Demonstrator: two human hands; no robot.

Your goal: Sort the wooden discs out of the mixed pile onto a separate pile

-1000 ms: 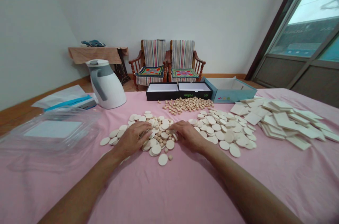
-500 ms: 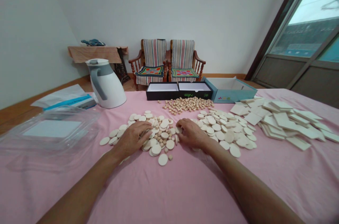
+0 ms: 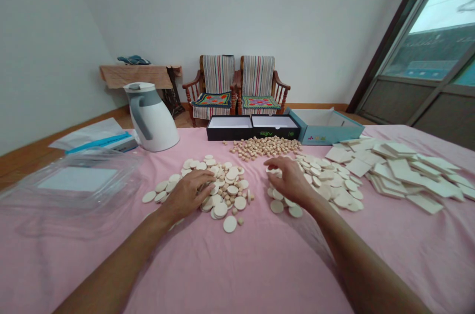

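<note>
My left hand [image 3: 187,192] lies flat on a mixed pile of pale round discs and small wooden beads [image 3: 226,185], fingers spread. My right hand [image 3: 289,178] is raised over the left edge of a second pile of larger round discs [image 3: 326,180], fingers curled in a pinch around a disc. Behind both piles sits a heap of small wooden beads [image 3: 263,146]. A spread of pale square tiles [image 3: 401,170] lies to the right. Everything rests on a pink tablecloth [image 3: 237,254].
A white jug [image 3: 150,116] stands back left beside a clear plastic lidded box [image 3: 70,185]. A black two-compartment box [image 3: 252,127] and an open blue box [image 3: 326,126] line the far edge. Two striped chairs [image 3: 237,86] stand behind.
My right hand left the mixed pile and moved right and away, over to the edge of the larger disc pile. My left hand stayed on the mixed pile.
</note>
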